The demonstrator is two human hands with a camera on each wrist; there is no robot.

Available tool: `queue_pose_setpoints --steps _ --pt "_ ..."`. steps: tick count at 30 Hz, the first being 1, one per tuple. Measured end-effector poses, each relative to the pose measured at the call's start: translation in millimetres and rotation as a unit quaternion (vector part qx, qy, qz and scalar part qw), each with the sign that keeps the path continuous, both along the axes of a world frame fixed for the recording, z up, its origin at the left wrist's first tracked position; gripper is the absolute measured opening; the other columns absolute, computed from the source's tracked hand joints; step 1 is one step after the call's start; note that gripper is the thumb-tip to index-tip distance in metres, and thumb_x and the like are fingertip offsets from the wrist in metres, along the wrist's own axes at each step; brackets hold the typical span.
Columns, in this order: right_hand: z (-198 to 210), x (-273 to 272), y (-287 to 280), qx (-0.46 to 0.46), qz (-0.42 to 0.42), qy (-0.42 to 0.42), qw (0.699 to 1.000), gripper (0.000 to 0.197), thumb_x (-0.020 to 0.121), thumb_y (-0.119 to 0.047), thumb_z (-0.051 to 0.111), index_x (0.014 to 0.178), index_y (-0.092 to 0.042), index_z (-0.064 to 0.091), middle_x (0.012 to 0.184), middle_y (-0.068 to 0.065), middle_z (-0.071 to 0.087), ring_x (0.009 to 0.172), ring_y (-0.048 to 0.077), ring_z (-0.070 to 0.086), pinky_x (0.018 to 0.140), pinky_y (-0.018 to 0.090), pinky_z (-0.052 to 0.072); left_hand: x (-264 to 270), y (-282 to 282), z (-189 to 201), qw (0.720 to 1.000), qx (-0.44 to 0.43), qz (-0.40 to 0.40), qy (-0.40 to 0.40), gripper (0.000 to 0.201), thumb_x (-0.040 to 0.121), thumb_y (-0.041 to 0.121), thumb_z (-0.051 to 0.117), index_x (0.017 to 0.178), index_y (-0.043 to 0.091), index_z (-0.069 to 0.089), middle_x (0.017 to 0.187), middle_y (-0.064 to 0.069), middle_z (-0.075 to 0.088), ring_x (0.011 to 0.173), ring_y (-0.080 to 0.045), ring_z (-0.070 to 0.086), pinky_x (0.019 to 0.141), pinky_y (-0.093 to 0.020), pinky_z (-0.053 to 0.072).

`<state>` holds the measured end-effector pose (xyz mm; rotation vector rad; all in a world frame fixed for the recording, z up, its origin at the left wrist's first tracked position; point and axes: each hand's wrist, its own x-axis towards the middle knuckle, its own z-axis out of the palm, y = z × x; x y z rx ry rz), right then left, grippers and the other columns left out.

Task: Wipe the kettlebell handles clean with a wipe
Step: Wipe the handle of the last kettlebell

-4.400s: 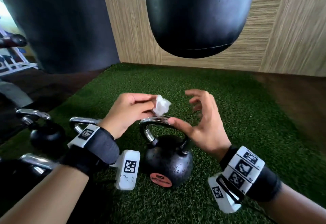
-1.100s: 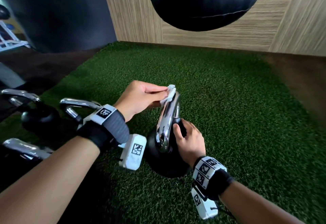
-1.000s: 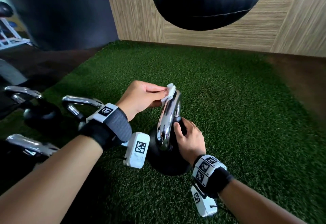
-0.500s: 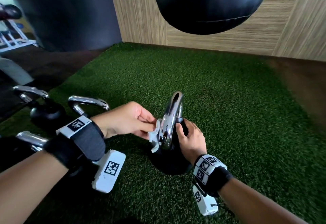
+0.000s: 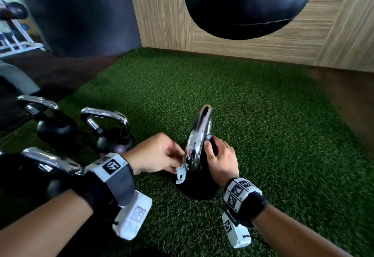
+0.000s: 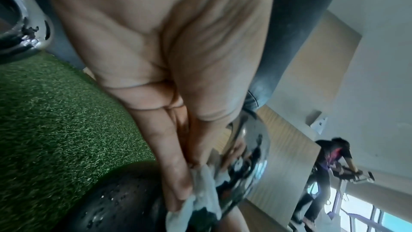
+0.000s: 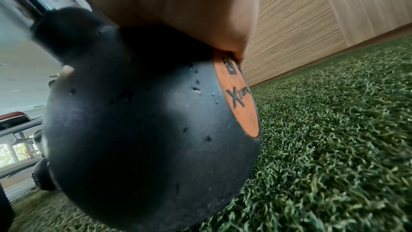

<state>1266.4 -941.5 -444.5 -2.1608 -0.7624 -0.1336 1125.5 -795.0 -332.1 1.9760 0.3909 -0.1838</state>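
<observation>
On green turf (image 5: pixel 263 125), chrome-handled black kettlebell (image 5: pixel 199 184)

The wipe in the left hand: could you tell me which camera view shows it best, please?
The left wrist view: the wipe fills the lower middle, pinched by the left hand against the chrome handle. The head view shows only a small white scrap below that hand. The right wrist view shows none of it, just the kettlebell's black body.

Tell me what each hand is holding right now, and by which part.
The left hand pinches the wipe by its upper end against the chrome handle. The right hand grips the kettlebell on its black body, just below the handle.
</observation>
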Motion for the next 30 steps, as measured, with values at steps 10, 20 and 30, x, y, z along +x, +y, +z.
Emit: queue_pose_setpoints --steps 10,20,30 --pt "48.9 -8.5 -33.8 0.024 -0.079 0.017 0.996 0.039 0.099 -0.042 0.051 0.136 -0.032 0.053 0.136 0.004 0.054 0.123 0.023 0.044 0.097 0.032 0.030 -11.3 15.2 16.3 0.991 0.107 0.064 -0.042 0.020 0.085 0.009 0.081 0.086 0.029 0.080 0.090 0.003 0.081 0.083 -0.017 0.078 0.074 -0.028 0.064" --pt "147.4 -55.7 -42.3 0.225 0.157 -0.147 0.950 0.053 0.076 -0.042 0.080 0.121 -0.016 0.072 0.109 -0.001 0.072 0.085 0.006 0.068 0.078 0.026 0.059 -14.4 2.0 92.5 0.969 -0.113 0.066 -0.211 0.025 0.071 0.017 0.073 0.093 0.023 0.084 0.096 -0.001 0.080 0.092 -0.011 0.077 0.072 -0.018 0.060" --pt "136.1 -45.4 -36.3 0.320 0.170 0.030 0.931 0.029 0.080 -0.016 0.084 0.108 -0.015 0.077 0.104 -0.003 0.078 0.090 0.013 0.075 0.083 0.038 0.062 6.4 -16.3 77.6 0.965 -0.108 0.094 -0.218 0.040 0.066 0.029 0.080 0.105 0.023 0.074 0.087 -0.006 0.079 0.088 -0.018 0.077 0.078 -0.030 0.064"
